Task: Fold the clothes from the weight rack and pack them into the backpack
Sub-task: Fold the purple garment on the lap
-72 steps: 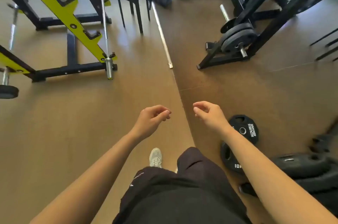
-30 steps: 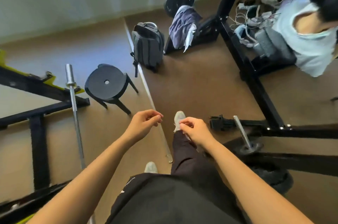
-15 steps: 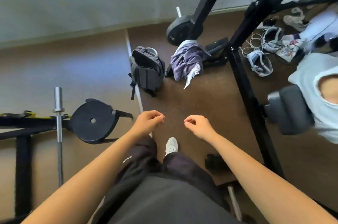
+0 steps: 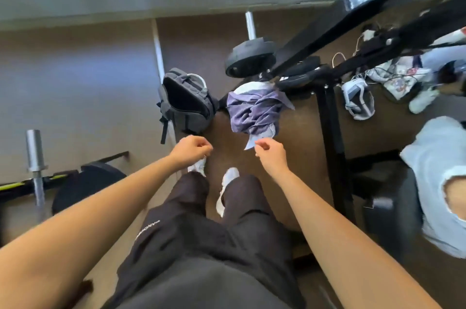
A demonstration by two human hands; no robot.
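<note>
The step in hand looks like the very first one, taking the clothes (image 4: 254,112) off the rack, with nothing yet folded or packed. Both hands are held out in front of the person, apart from each other, with fingers loosely curled and holding nothing. The left hand (image 4: 191,151) hovers at 6 o'clock of the backpack (image 4: 186,102). The right hand (image 4: 271,156) is just beside the lowest hanging tip of the clothes, which lies at its 11 o'clock. Whether a fingertip touches the cloth cannot be told.

The clothes are a bunched bundle of lavender-purple fabric with pale edges, draped over a low part of the black weight rack (image 4: 327,117), just below a weight plate (image 4: 249,57). They hang in crumpled folds, so separate garments cannot be counted. The dark grey backpack stands on the floor (image 4: 88,81) just beside the bundle, at its 9 o'clock, with its mouth gaping open.

The next move likely calls for the right hand to close on the hanging corner and lift the bundle off the rack rather than tug it sideways. The left hand would come across to gather the slack fabric.
</note>
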